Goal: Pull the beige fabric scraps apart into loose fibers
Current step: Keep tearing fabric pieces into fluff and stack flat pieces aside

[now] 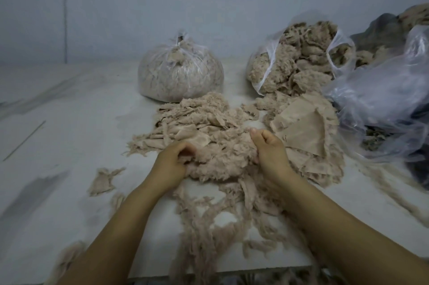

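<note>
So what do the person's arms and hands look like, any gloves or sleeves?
No gloves: the left hand and right hand are bare. Both forearms are bare as far as the picture shows, with no sleeves, watch, rings or bracelets visible.

Two bare forearms are seen, with no sleeve, glove, watch or ring worn on either. The left hand [173,159] and right hand [270,147] are uncovered, with short, unpainted fingernails shown.

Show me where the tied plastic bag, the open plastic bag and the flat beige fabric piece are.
tied plastic bag [181,75]: head view, middle of its bulging front.
open plastic bag [267,62]: head view, left plastic wall.
flat beige fabric piece [304,131]: head view, centre of its smooth face.
</note>
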A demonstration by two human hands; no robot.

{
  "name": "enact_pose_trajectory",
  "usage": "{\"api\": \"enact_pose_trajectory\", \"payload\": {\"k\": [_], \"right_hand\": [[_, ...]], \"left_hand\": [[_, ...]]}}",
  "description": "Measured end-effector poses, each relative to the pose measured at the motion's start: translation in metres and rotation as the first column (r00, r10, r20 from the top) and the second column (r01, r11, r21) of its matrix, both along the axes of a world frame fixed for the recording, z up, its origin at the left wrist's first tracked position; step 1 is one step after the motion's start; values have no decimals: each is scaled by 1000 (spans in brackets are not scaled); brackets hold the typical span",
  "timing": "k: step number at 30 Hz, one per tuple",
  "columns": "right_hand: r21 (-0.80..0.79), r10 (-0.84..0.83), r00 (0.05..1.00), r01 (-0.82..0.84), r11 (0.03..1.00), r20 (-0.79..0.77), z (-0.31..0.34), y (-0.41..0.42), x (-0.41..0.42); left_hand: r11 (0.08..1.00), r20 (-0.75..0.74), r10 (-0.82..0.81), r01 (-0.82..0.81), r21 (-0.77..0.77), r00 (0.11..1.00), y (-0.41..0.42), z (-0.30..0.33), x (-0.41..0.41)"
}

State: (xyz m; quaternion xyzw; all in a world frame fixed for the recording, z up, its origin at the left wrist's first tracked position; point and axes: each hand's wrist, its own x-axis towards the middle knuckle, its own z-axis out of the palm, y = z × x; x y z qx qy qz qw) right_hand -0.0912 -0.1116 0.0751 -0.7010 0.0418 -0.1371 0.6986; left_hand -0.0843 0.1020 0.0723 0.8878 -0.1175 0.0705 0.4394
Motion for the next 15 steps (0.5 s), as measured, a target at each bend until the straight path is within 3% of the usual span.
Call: {"api": "enact_pose_trajectory", "payload": {"k": [3, 7, 11, 15], "right_hand": [[-57, 62, 998, -61, 996, 4, 3, -2, 3], [23, 77, 997, -77, 997, -3, 5, 9, -1], [329, -17, 1000, 16, 944, 0, 15, 1, 1], [330, -39, 999, 42, 943, -16, 19, -14, 3]], "left_hand": [[988, -65, -137, 131, -81, 988, -8, 0, -1], [927, -97, -318, 331, 177, 943, -32, -8, 2], [893, -8, -207, 192, 407, 978, -25, -19, 11], [968, 1, -103, 100, 228, 995, -16, -17, 13]]}}
